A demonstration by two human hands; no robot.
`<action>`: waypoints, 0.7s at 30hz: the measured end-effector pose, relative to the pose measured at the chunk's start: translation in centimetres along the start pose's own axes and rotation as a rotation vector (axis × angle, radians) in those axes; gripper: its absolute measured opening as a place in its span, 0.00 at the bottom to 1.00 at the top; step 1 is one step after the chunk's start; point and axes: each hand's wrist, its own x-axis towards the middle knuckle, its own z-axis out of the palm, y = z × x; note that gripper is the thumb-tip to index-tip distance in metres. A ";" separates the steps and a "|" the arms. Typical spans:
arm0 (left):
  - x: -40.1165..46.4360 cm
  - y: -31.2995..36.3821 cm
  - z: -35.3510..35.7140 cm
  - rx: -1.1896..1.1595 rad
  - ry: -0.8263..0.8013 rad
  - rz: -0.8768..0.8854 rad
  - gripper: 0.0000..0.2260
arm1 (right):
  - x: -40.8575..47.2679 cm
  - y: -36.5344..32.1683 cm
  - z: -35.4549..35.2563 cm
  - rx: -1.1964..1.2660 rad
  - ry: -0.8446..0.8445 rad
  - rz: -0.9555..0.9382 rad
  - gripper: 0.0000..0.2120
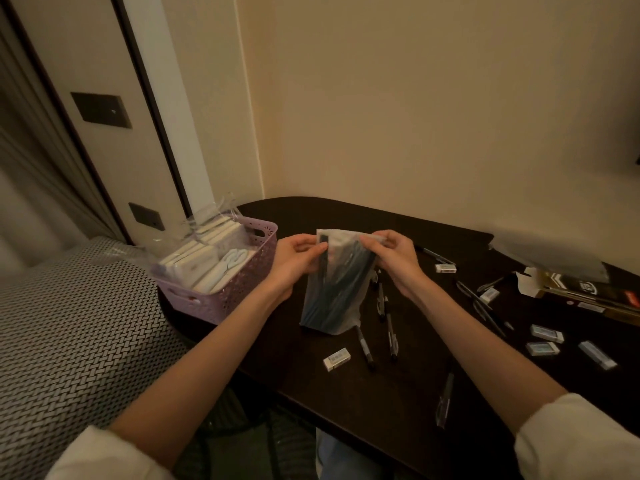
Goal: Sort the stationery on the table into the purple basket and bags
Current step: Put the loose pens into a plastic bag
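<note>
We hold a clear bag (pixel 334 282) upright above the dark table (pixel 381 393), its bottom hanging just over the tabletop. Our left hand (pixel 294 261) pinches the left corner of the bag's mouth, and our right hand (pixel 394 254) pinches the right end of the top strip. With both hands at the mouth, we judge this is done to press the seal closed, or perhaps to keep it open for more; we cannot tell which. The bag hangs upright so the dark pens inside settle to the bottom instead of sliding out.

The purple basket (pixel 242 289) sits at the table's left end, close to our left hand, already packed with pale flat packets in clear wrap. It stands within easy reach, likely so a finished bag can go straight in.

Loose pens (pixel 388 327) lie just right of the bag, one eraser (pixel 336 359) lies in front of it, and more erasers (pixel 547 333) are scattered further right, all still unsorted. A box (pixel 588 292) lies open at the far right, cut off by the frame's edge.

The light is dim and the bag frosted, so we cannot count the pens inside. Another clear bag (pixel 547 254) near the wall is blurred, and its contents stay unclear.
</note>
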 end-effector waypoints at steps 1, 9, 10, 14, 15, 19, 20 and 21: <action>0.3 0.0 0.2 -0.015 0.024 -0.020 0.07 | 0.0 0.3 0.0 0.061 -0.035 0.026 0.15; 3.0 1.5 -0.8 -0.017 0.125 -0.033 0.07 | 0.5 -1.3 1.4 0.081 -0.039 -0.083 0.14; 3.3 2.2 -1.5 -0.028 0.140 -0.012 0.07 | 0.7 -2.1 1.9 0.093 -0.037 -0.108 0.14; 4.4 5.9 -4.4 -0.013 0.254 0.068 0.07 | 1.9 -5.0 5.2 0.213 -0.057 -0.150 0.09; 4.6 7.0 -5.3 0.015 0.284 0.085 0.05 | 2.3 -5.5 6.4 0.245 -0.069 -0.149 0.08; 5.8 9.8 -8.9 0.112 0.308 0.099 0.03 | 3.8 -6.2 10.6 0.323 -0.081 -0.122 0.07; 6.2 9.9 -9.9 0.157 0.315 0.086 0.05 | 4.1 -6.3 11.5 0.331 -0.082 -0.118 0.07; 6.5 10.0 -10.7 0.194 0.315 0.066 0.07 | 4.3 -6.4 12.4 0.338 -0.077 -0.112 0.08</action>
